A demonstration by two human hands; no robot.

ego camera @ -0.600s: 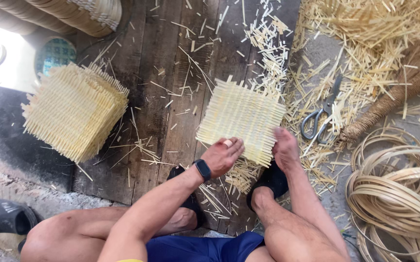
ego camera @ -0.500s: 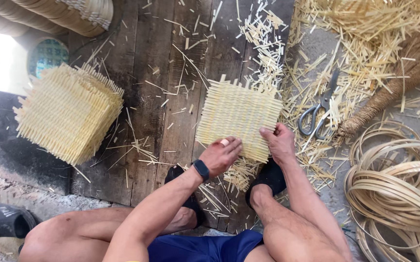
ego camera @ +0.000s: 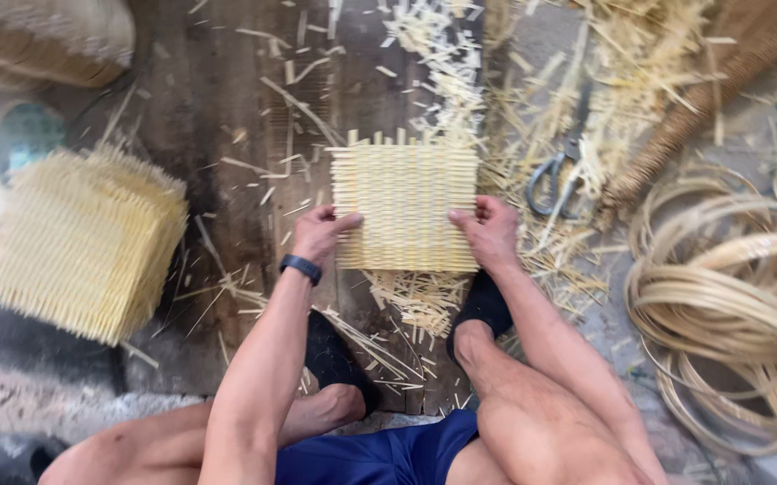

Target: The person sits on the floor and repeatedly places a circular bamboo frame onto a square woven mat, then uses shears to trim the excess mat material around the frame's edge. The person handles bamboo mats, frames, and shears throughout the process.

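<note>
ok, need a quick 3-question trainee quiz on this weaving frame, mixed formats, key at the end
1. True or false: both the left hand and the right hand touch the flat woven mat on the wooden boards.
2. Multiple choice: the scissors lie
A. under the mat
B. to the right of the mat, among straw scraps
C. on the stack of woven mats
3. Fill in: the stack of woven mats sits to the ___ of the mat being held.

Key
1. True: one hand grips each lower side edge.
2. B
3. left; the coiled hoops are on the opposite side.
</note>
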